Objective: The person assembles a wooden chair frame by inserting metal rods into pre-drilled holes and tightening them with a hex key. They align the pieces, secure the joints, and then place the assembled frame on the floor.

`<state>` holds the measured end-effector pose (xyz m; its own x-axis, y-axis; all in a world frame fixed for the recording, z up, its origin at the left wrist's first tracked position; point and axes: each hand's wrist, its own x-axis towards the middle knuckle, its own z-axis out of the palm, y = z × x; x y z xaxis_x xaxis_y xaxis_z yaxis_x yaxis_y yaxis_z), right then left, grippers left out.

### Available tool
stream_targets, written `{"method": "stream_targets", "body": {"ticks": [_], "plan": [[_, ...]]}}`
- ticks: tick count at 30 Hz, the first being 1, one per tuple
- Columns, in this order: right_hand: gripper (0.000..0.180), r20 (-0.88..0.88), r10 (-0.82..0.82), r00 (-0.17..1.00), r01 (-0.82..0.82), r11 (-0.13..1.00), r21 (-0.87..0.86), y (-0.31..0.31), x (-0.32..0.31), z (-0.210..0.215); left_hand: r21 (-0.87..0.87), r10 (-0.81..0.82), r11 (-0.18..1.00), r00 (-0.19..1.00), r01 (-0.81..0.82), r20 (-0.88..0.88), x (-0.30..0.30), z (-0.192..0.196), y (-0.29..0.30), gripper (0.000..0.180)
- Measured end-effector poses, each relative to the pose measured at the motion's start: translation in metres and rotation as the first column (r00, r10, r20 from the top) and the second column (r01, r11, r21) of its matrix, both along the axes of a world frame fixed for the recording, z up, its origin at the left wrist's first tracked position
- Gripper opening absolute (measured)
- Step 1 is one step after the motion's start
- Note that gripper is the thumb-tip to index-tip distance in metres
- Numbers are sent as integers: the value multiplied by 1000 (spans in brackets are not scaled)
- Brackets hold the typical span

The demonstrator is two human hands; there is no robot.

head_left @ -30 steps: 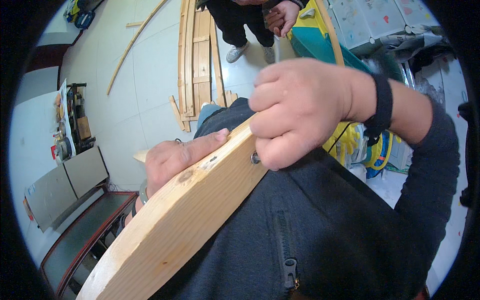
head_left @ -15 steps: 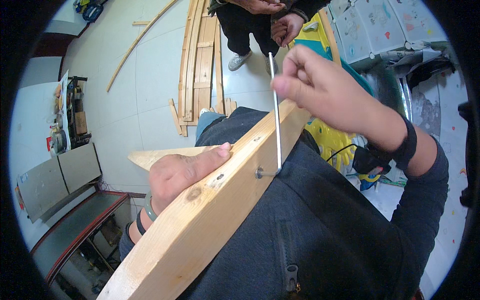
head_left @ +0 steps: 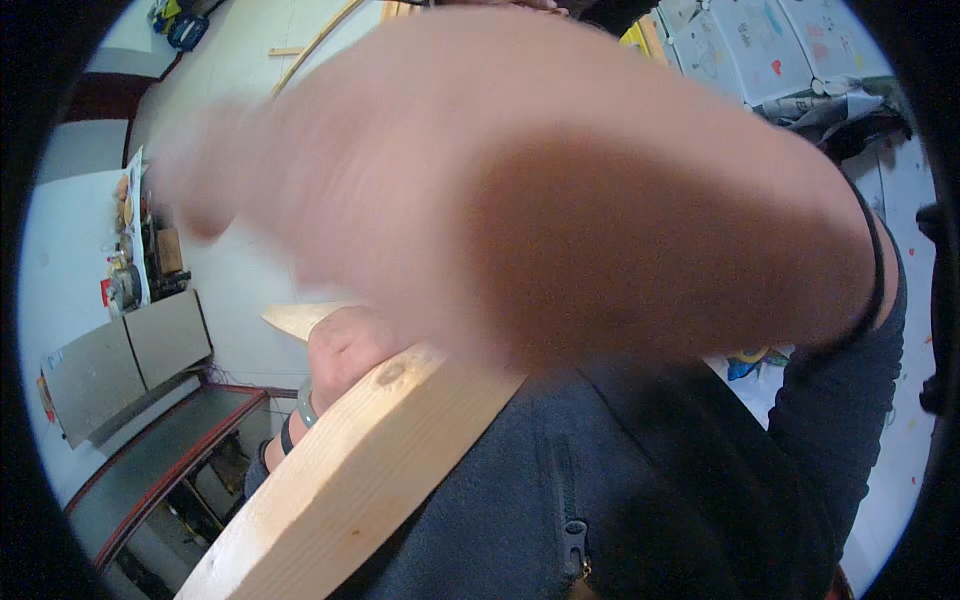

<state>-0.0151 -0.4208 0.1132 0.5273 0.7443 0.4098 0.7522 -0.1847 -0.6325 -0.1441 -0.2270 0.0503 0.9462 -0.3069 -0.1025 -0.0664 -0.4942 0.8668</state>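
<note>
Right hand [head_left: 560, 200] has swung up from the plank, now a close blur; grip unreadable. Left hand [head_left: 345, 350] clasps the pale wooden plank [head_left: 350, 480] against the lap. Mid-adjustment, probably; next move needs re-aiming at the board.

a pale yellow wooden plank [head_left: 350, 480] with light grain and one small brown knot runs from seven o'clock toward the centre. beneath it, a dark navy jacket [head_left: 640, 480] with a dark zip. at nine o'clock, grey cabinets [head_left: 120, 360] above a dark red-edged bench [head_left: 170, 450]. the floor [head_left: 240, 110] is off-white. at one o'clock, white sheets [head_left: 760, 40] with small coloured drawings.
</note>
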Motion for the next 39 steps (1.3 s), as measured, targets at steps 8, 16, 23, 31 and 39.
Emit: {"method": "stream_targets", "body": {"ticks": [8,16,23,31,39], "plan": [[17,14,109,994,-110,980,167,-9,-69,29,-8,2,1000,999,-2,42,26,-14,14,39],[18,-29,-51,998,47,993,-112,-84,-47,-25,549,-346,825,651,-132,676,105,-45,51,52],[30,41,-459,888,460,880,-113,-91,12,-85,739,-526,638,579,-216,623,102,-40,53,45],[35,-216,45,975,27,948,318,-16,52,-55,28,-19,999,993,23,-112,80,-22,27,65],[34,6,-129,992,123,962,244,-59,-6,-51,-70,67,995,998,-66,6,92,-35,18,71]]}}
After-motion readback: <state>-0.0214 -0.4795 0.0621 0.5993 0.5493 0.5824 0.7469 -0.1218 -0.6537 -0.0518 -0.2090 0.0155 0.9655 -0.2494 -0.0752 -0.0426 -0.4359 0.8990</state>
